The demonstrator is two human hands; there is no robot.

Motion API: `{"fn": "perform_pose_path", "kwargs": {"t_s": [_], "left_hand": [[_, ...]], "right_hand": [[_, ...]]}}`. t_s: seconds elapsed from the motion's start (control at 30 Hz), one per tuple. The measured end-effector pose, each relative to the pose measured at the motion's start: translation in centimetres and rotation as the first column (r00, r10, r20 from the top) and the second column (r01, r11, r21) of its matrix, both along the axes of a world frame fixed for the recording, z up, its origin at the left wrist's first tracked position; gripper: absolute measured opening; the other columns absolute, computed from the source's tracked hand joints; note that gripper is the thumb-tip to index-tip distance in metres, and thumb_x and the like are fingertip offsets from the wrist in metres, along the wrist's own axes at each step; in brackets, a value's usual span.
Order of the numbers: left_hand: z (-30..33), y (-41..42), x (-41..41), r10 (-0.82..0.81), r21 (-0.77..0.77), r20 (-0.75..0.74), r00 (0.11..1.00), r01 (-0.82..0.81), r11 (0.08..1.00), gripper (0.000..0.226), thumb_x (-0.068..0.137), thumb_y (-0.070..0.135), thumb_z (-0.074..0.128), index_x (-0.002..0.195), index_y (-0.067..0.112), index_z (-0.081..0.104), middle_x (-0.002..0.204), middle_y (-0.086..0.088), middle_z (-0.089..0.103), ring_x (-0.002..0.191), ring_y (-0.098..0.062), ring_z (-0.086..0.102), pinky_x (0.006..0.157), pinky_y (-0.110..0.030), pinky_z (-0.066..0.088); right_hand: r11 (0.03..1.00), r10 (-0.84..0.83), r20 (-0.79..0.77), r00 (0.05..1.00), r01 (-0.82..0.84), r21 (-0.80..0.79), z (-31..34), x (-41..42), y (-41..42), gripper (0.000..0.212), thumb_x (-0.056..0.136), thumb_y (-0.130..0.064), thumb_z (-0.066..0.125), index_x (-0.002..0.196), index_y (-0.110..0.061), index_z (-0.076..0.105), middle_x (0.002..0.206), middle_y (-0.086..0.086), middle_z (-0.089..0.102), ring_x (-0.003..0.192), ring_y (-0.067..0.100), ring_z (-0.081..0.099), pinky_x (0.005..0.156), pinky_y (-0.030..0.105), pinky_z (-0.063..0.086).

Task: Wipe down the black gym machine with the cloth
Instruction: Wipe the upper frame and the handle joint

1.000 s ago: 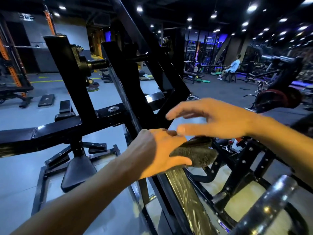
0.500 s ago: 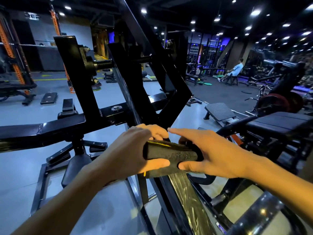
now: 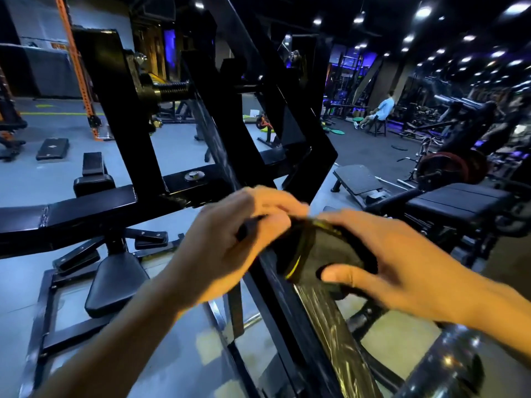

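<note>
A dark grey cloth [image 3: 324,251] with a yellow edge is folded over the sloping black bar of the gym machine [image 3: 218,130] in the middle of the head view. My right hand [image 3: 396,259] grips the cloth, thumb underneath and fingers over its top. My left hand [image 3: 230,242] is just left of it, blurred, with its fingers curled at the cloth's left end; whether it holds the cloth is unclear. The cloth hides the bar beneath it. Below the hands the bar runs down, wrapped in shiny plastic film [image 3: 336,334].
The machine's black cross beam [image 3: 71,214] runs left, with a padded seat [image 3: 115,282] below it. A chrome handle [image 3: 448,366] rises at bottom right. A black bench [image 3: 457,202] stands to the right, another flat bench [image 3: 356,179] behind. A person [image 3: 379,110] sits far back.
My right hand has closed over the cloth and taken it toward the right. My left hand has slid to the cloth's left end. The view has moved closer to the machine.
</note>
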State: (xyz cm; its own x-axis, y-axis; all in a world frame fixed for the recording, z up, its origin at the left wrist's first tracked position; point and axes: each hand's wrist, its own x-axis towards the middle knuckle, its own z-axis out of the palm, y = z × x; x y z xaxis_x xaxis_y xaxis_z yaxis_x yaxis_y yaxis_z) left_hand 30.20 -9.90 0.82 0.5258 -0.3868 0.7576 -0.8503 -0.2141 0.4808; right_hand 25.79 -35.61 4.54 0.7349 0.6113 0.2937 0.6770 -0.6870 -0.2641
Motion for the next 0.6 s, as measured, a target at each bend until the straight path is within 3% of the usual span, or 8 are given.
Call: {"fn": "perform_pose_path", "kwargs": {"t_s": [0.1,0.17,0.3,0.4,0.5,0.6], "left_hand": [[1.9,0.6,4.0,0.245,0.010,0.091,0.965,-0.247,0.969,0.028,0.105,0.029,0.054,0.121,0.015,0.071,0.120,0.006,0.071,0.107,-0.004,0.065,0.090,-0.014,0.049],[3.2,0.6,7.0,0.320,0.137,0.166,0.933,-0.343,0.929,0.033,0.104,0.039,0.050,0.121,0.020,0.071,0.116,0.005,0.071,0.110,-0.014,0.062,0.096,-0.020,0.044],[4.3,-0.8,11.7,0.279,0.389,0.390,0.877,-0.432,0.814,0.051,0.106,0.054,0.033,0.117,0.022,0.072,0.096,0.000,0.073,0.098,-0.028,0.063,0.112,-0.046,0.038],[3.2,-1.3,12.9,0.310,0.390,0.506,0.805,-0.534,0.750,0.072,0.108,0.055,0.017,0.091,0.018,0.077,0.082,-0.003,0.071,0.093,-0.029,0.065,0.117,-0.041,0.029],[3.1,-1.3,12.7,0.307,0.391,0.514,0.801,-0.538,0.747,0.097,0.101,0.060,-0.013,0.076,0.015,0.070,0.083,-0.006,0.071,0.093,-0.031,0.065,0.119,-0.041,0.026],[3.1,-1.2,12.7,0.292,0.360,0.503,0.813,-0.504,0.785,0.091,0.100,0.055,-0.011,0.077,0.016,0.067,0.084,-0.007,0.072,0.095,-0.032,0.066,0.118,-0.043,0.027]], "right_hand": [[0.992,-0.085,0.087,0.993,0.076,0.102,0.8,1.2,-1.1,0.039,0.099,-0.047,0.060,0.132,-0.030,0.047,0.105,-0.016,0.063,0.086,0.006,0.065,0.066,0.020,0.050],[0.989,-0.120,0.121,0.985,0.108,0.104,0.9,2.2,-0.9,0.032,0.100,-0.042,0.058,0.125,-0.029,0.043,0.097,-0.020,0.059,0.077,0.004,0.061,0.061,0.017,0.044],[0.991,-0.126,0.160,0.979,0.131,-0.022,-0.4,4.2,0.1,0.038,0.101,-0.048,0.054,0.129,-0.029,0.037,0.088,-0.006,0.059,0.070,0.012,0.059,0.056,0.038,0.048],[0.988,-0.103,0.192,0.976,0.123,-0.090,-0.3,5.2,1.1,0.053,0.100,-0.058,0.052,0.139,-0.025,0.036,0.103,-0.004,0.061,0.077,0.015,0.063,0.062,0.041,0.052],[0.990,-0.056,0.221,0.974,0.083,-0.112,0.8,6.3,2.6,0.060,0.098,-0.058,0.053,0.143,-0.021,0.039,0.116,-0.011,0.053,0.086,0.014,0.060,0.069,0.038,0.053],[0.990,-0.007,0.224,0.975,0.038,-0.139,1.9,7.1,3.5,0.046,0.106,-0.043,0.049,0.141,-0.013,0.046,0.118,-0.001,0.055,0.092,0.014,0.055,0.076,0.030,0.048]]}}
